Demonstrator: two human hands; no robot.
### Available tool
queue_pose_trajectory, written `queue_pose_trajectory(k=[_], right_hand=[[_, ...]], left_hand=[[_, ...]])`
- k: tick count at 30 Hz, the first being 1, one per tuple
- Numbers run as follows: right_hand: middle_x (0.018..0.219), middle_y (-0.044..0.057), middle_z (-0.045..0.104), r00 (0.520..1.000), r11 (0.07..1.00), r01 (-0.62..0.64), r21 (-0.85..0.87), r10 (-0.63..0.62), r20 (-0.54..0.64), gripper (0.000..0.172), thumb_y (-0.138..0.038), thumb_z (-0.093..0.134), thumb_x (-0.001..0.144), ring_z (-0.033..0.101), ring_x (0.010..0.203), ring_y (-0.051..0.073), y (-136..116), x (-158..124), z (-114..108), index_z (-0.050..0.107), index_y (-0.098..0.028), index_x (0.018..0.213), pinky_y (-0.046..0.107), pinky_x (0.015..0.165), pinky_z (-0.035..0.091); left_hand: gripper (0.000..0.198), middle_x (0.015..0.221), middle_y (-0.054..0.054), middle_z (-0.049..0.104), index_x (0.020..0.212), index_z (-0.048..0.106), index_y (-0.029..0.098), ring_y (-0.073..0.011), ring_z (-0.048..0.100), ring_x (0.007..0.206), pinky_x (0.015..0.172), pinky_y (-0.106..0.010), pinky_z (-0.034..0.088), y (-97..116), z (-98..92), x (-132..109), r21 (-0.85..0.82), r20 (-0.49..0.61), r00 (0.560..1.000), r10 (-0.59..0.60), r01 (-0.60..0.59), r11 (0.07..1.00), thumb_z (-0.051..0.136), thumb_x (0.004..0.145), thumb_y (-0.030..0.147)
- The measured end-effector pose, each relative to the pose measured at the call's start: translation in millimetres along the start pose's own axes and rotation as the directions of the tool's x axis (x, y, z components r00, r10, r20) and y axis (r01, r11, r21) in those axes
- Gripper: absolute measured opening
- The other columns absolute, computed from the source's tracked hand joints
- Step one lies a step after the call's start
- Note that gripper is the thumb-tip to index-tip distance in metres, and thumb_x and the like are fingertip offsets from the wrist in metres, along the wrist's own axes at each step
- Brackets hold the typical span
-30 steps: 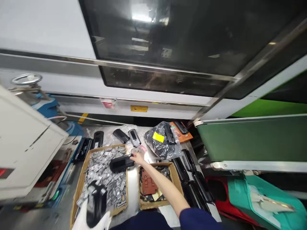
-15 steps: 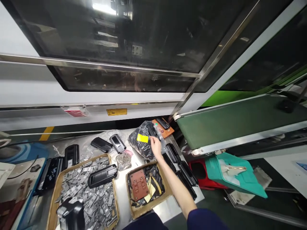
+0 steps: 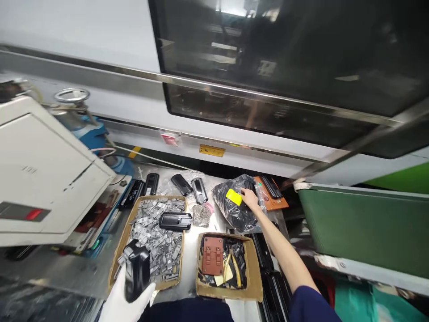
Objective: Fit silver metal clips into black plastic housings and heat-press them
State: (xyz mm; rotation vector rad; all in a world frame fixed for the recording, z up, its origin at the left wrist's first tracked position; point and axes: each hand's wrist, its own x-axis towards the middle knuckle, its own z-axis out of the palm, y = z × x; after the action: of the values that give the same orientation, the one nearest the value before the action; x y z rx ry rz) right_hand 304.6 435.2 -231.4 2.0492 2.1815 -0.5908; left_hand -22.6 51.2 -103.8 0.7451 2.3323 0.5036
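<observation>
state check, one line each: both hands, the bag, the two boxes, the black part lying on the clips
left hand: gloved, gripping black housing
right hand: bare, on plastic bag
plastic bag: crumpled, yellow label up
left box: open, full of grey clips
right box: open, brown plate inside
black cover: lying flat on clips

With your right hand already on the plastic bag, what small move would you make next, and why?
Probably close the right hand on the black part atop the plastic bag and lift it: the fingers already rest there, while the gloved left hand holds another black part.
</observation>
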Motion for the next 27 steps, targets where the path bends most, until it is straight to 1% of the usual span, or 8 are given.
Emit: queue_pose_trajectory(k=[5, 8, 11, 14, 17, 22, 25, 27], right_hand=[[0.125, 0.008, 0.07, 0.98, 0.994, 0.106, -0.003, -0.104, 0.171, 0.024, -0.024, 0.065, 0.099, 0.068, 0.113, 0.022, -1, 8, -7, 0.067, -0.015, 0.122, 0.044, 0.1, 0.058], [0.119, 0.007, 0.072, 0.974, 0.991, 0.115, -0.064, -0.1, 0.203, 0.025, -0.03, 0.066, 0.1, 0.07, 0.105, 0.021, -7, 7, -10, 0.067, -0.015, 0.12, 0.042, 0.096, 0.059], [0.119, 0.009, 0.071, 0.985, 0.98, 0.078, -0.183, -0.047, 0.166, 0.028, -0.038, 0.064, 0.101, 0.069, 0.108, 0.023, -13, 2, -11, 0.068, -0.016, 0.118, 0.044, 0.097, 0.058], [0.123, 0.011, 0.071, 0.992, 0.956, 0.055, -0.288, -0.02, 0.122, 0.026, -0.035, 0.062, 0.102, 0.067, 0.116, 0.024, -18, -5, -12, 0.068, -0.015, 0.118, 0.047, 0.104, 0.055], [0.122, 0.012, 0.071, 0.993, 0.937, 0.046, -0.347, -0.004, 0.119, 0.023, -0.028, 0.063, 0.101, 0.067, 0.118, 0.024, -20, -12, -12, 0.068, -0.011, 0.116, 0.048, 0.106, 0.054], [0.11, 0.009, 0.074, 0.994, 0.93, -0.042, -0.364, 0.077, 0.082, 0.021, -0.024, 0.066, 0.099, 0.072, 0.101, 0.021, -26, -26, -14, 0.068, -0.011, 0.116, 0.041, 0.094, 0.06], [0.108, 0.011, 0.074, 0.998, 0.942, -0.057, -0.33, 0.055, -0.017, 0.019, -0.022, 0.066, 0.099, 0.072, 0.099, 0.021, -31, -33, -29, 0.069, -0.009, 0.112, 0.04, 0.092, 0.06], [0.108, 0.015, 0.075, 0.995, 0.959, -0.026, -0.282, -0.001, -0.096, 0.015, -0.014, 0.061, 0.098, 0.073, 0.101, 0.023, -34, -40, -47, 0.071, -0.006, 0.106, 0.043, 0.095, 0.06]], left_hand=[[0.079, 0.132, -0.018, 0.064, 0.154, 0.03, 0.01, -0.0364, 0.061, 0.126, 0.109, -0.049, 0.048, 8, -9.4, -3, -0.112, 0.057, 0.998, -0.04, 0.046, 0.993, 0.052, 0.087, 0.046], [0.082, 0.139, -0.018, 0.06, 0.155, 0.028, 0.012, -0.0356, 0.057, 0.132, 0.114, -0.05, 0.044, 2, -10.1, -1, -0.14, 0.098, 0.995, -0.023, 0.036, 0.99, 0.055, 0.087, 0.047], [0.085, 0.142, -0.017, 0.058, 0.156, 0.029, 0.016, -0.0355, 0.053, 0.137, 0.115, -0.051, 0.043, -17, -5.5, 5, -0.143, 0.096, 0.995, -0.021, 0.035, 0.989, 0.058, 0.086, 0.053], [0.093, 0.148, -0.016, 0.053, 0.157, 0.027, 0.017, -0.0334, 0.049, 0.141, 0.119, -0.049, 0.04, -34, -3.7, 9, -0.147, 0.073, 0.997, -0.015, 0.025, 0.989, 0.059, 0.081, 0.06], [0.1, 0.144, -0.013, 0.056, 0.158, 0.025, 0.018, -0.0315, 0.053, 0.136, 0.116, -0.047, 0.04, -32, -13.0, 5, -0.171, 0.073, 0.997, -0.024, 0.036, 0.985, 0.06, 0.075, 0.062], [0.079, 0.126, -0.011, 0.064, 0.147, 0.038, 0.019, -0.0334, 0.061, 0.121, 0.105, -0.047, 0.045, -18, -33.5, -4, -0.24, 0.051, 0.999, 0.019, -0.006, 0.971, 0.055, 0.08, 0.056], [0.087, 0.134, -0.013, 0.062, 0.147, 0.037, 0.018, -0.0357, 0.057, 0.129, 0.114, -0.051, 0.041, -30, -34.4, 1, -0.334, 0.068, 0.997, 0.039, -0.014, 0.942, 0.061, 0.074, 0.059], [0.096, 0.138, -0.018, 0.06, 0.144, 0.04, 0.013, -0.0388, 0.055, 0.132, 0.117, -0.054, 0.041, -40, -34.6, 2, -0.493, 0.102, 0.992, 0.069, -0.009, 0.87, 0.071, 0.068, 0.062]])
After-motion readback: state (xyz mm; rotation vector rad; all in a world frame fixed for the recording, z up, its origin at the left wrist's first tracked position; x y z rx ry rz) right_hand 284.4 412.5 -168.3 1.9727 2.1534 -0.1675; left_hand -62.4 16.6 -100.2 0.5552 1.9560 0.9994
